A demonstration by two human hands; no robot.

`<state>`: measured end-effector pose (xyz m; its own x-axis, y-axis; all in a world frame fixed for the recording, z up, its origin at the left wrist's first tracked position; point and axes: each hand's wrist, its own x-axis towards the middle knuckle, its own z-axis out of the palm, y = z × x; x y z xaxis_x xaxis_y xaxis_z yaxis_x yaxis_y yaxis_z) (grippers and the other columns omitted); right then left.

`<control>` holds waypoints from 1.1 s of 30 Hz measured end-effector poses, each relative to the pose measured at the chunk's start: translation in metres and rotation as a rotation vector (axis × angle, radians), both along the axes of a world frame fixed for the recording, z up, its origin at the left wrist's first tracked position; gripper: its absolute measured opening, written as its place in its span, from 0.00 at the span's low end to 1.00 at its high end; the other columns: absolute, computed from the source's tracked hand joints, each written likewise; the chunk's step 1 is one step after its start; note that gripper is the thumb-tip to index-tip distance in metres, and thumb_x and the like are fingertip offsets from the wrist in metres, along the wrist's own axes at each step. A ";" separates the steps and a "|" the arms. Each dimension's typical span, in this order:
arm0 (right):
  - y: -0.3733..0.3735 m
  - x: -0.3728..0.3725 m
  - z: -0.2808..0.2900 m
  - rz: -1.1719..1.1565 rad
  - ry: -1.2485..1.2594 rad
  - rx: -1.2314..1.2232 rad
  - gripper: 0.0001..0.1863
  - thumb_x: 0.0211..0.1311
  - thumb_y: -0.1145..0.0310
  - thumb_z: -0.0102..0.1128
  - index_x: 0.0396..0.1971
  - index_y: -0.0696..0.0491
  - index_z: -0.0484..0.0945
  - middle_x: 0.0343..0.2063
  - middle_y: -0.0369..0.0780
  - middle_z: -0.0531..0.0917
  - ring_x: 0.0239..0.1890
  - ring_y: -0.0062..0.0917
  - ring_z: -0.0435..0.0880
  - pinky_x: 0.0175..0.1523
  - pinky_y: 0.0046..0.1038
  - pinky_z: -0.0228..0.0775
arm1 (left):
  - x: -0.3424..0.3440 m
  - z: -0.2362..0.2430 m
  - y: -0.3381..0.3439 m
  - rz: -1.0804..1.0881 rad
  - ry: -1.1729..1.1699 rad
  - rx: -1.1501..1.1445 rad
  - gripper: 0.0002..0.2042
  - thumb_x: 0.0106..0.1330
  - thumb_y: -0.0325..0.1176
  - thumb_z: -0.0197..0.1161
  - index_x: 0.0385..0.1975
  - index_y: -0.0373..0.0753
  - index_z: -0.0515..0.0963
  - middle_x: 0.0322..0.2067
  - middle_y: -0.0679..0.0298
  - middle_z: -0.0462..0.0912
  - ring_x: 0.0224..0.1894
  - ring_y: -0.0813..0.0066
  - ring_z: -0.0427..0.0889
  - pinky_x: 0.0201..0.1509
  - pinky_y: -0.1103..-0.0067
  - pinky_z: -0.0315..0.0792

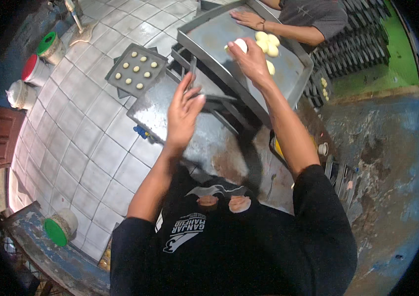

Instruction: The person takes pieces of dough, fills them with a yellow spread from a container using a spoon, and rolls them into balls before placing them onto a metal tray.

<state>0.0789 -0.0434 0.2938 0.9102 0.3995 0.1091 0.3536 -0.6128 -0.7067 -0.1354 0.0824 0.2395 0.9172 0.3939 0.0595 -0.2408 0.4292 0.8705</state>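
Note:
My right hand (253, 61) has its fingers closed round a pale dough ball (240, 45) above a large metal tray (214, 30) with raised sides. Several yellowish dough balls (267, 44) sit bunched in that tray, just right of the hand. My left hand (184, 111) is raised left of the tray, fingers apart and nothing visible in it. Below it lies a metal tabletop (157, 108). Another person's hand (249, 19) rests flat inside the far part of the tray.
A baking tray (143, 79) with spaced dough balls lies lower left of the big tray. Dark moulds (352, 54) stack at the far right by a green surface (401, 64). Lidded buckets (36, 70) stand on the tiled floor (88, 123) at left.

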 end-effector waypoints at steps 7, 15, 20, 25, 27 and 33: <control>0.072 0.101 -0.084 0.475 -0.595 -0.398 0.29 0.73 0.51 0.49 0.57 0.63 0.70 0.63 0.60 0.68 0.66 0.53 0.65 0.69 0.48 0.58 | -0.054 -0.071 0.089 0.165 0.335 0.144 0.25 0.74 0.30 0.56 0.70 0.36 0.62 0.64 0.54 0.72 0.60 0.65 0.77 0.61 0.73 0.73; 0.059 0.109 -0.028 0.398 0.455 0.016 0.44 0.74 0.34 0.28 0.76 0.51 0.45 0.77 0.44 0.46 0.79 0.37 0.42 0.78 0.45 0.39 | -0.028 -0.053 0.106 0.102 0.270 0.128 0.25 0.72 0.29 0.58 0.68 0.37 0.65 0.63 0.56 0.73 0.55 0.74 0.77 0.60 0.76 0.70; -0.103 0.073 0.018 -0.245 0.111 -0.228 0.20 0.67 0.53 0.59 0.32 0.57 0.82 0.30 0.43 0.87 0.33 0.29 0.85 0.39 0.31 0.75 | -0.001 -0.026 0.085 0.033 0.157 0.289 0.24 0.72 0.34 0.59 0.65 0.33 0.67 0.60 0.54 0.76 0.51 0.72 0.80 0.59 0.74 0.73; -0.149 0.007 -0.053 -0.477 0.128 -0.244 0.20 0.50 0.55 0.70 0.31 0.59 0.82 0.27 0.44 0.86 0.32 0.30 0.84 0.41 0.34 0.76 | 0.025 0.016 0.010 -0.170 0.067 0.327 0.17 0.70 0.25 0.56 0.58 0.33 0.74 0.47 0.58 0.83 0.42 0.76 0.83 0.49 0.78 0.77; -0.139 -0.019 -0.037 -0.460 0.291 0.117 0.14 0.50 0.64 0.67 0.31 0.60 0.81 0.24 0.42 0.85 0.29 0.27 0.83 0.36 0.32 0.75 | 0.025 0.024 -0.024 -0.222 0.000 0.279 0.12 0.71 0.23 0.56 0.52 0.31 0.77 0.42 0.59 0.83 0.40 0.75 0.84 0.46 0.80 0.77; -0.176 -0.205 0.035 -0.088 -0.324 -0.098 0.16 0.54 0.63 0.70 0.40 0.55 0.80 0.36 0.44 0.81 0.38 0.36 0.83 0.44 0.35 0.76 | -0.009 0.020 -0.160 -0.316 -0.057 -0.179 0.22 0.76 0.30 0.54 0.65 0.28 0.62 0.52 0.57 0.76 0.58 0.73 0.76 0.61 0.79 0.71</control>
